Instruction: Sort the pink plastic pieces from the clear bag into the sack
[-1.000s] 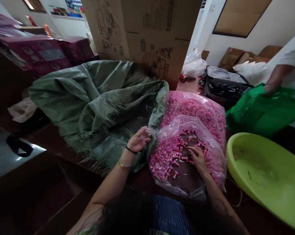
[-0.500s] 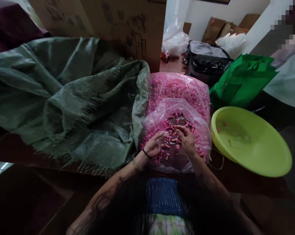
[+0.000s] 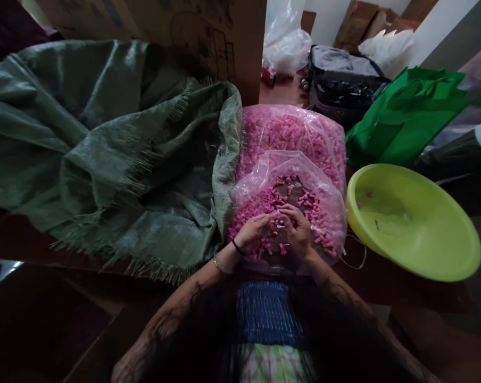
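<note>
Over the clear plastic bag, the left hand and right hand meet, fingers closed on a small pale piece. Pink pieces lie below and around them. On the bench, the yellow-green basin sits just right of the bag.

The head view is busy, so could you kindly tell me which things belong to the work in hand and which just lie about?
Apparently in use:
small piece at the left hand and right hand
pink pieces
clear bag

Apparently lying about:
woven sheet
yellow-green basin
green bag
suitcase
</note>
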`<move>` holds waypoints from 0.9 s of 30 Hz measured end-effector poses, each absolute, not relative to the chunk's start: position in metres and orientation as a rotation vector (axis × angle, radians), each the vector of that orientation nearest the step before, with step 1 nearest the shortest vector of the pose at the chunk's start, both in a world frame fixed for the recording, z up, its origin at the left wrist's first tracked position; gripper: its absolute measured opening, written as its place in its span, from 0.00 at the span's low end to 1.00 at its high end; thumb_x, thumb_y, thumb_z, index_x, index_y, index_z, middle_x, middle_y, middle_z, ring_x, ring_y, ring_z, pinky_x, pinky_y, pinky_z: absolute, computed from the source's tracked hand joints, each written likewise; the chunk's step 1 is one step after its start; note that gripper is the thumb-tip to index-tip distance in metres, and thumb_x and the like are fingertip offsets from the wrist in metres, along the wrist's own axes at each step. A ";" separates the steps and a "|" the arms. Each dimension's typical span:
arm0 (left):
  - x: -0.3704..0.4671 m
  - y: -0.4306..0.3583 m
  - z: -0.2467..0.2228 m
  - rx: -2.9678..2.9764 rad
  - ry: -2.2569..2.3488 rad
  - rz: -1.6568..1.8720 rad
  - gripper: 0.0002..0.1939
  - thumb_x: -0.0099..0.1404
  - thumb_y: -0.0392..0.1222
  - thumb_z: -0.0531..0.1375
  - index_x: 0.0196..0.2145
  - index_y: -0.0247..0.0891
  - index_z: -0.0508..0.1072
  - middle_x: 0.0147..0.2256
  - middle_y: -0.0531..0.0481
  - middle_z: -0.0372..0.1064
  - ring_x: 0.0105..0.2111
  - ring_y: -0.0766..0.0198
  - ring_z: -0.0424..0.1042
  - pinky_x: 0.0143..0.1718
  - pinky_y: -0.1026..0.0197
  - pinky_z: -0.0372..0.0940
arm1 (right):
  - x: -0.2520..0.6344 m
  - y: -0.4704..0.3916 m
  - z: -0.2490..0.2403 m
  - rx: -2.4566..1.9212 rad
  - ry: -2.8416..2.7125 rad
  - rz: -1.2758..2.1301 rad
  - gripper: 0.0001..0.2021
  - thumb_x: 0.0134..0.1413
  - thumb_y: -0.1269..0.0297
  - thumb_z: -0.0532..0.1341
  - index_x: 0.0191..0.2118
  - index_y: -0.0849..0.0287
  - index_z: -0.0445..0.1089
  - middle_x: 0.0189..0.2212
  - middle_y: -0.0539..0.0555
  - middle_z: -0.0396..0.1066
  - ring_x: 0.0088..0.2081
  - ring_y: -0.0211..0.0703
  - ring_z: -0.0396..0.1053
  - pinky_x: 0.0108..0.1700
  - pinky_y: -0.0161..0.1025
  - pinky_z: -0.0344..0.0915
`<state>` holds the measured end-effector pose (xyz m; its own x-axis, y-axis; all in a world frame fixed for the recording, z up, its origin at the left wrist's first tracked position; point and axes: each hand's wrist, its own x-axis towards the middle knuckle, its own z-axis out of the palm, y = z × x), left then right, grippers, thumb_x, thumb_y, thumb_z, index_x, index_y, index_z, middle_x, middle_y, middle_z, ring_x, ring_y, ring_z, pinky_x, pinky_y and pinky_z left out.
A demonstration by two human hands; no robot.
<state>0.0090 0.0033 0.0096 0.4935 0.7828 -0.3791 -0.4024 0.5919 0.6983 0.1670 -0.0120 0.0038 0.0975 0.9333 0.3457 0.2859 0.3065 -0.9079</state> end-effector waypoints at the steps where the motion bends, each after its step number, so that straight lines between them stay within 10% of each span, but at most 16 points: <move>1: 0.009 0.002 0.011 0.556 0.761 0.777 0.21 0.52 0.53 0.68 0.38 0.36 0.75 0.26 0.53 0.67 0.21 0.71 0.65 0.22 0.67 0.57 | 0.168 -0.014 0.005 -1.208 -1.495 0.678 0.10 0.60 0.59 0.59 0.43 0.55 0.74 0.47 0.55 0.72 0.51 0.44 0.69 0.55 0.44 0.64; 19: 0.014 0.006 0.016 0.484 0.863 0.962 0.22 0.49 0.52 0.70 0.36 0.35 0.70 0.23 0.57 0.64 0.17 0.76 0.59 0.15 0.73 0.47 | 0.153 -0.029 0.000 -1.208 -1.547 0.911 0.15 0.62 0.60 0.56 0.52 0.51 0.73 0.44 0.54 0.75 0.44 0.41 0.71 0.48 0.40 0.67; 27: -0.020 0.018 0.018 0.275 0.708 0.925 0.07 0.59 0.41 0.61 0.34 0.35 0.70 0.35 0.48 0.73 0.28 0.68 0.73 0.18 0.72 0.58 | 0.182 0.009 -0.001 -1.352 -0.888 1.420 0.19 0.54 0.44 0.55 0.31 0.57 0.68 0.16 0.43 0.57 0.15 0.30 0.49 0.15 0.30 0.44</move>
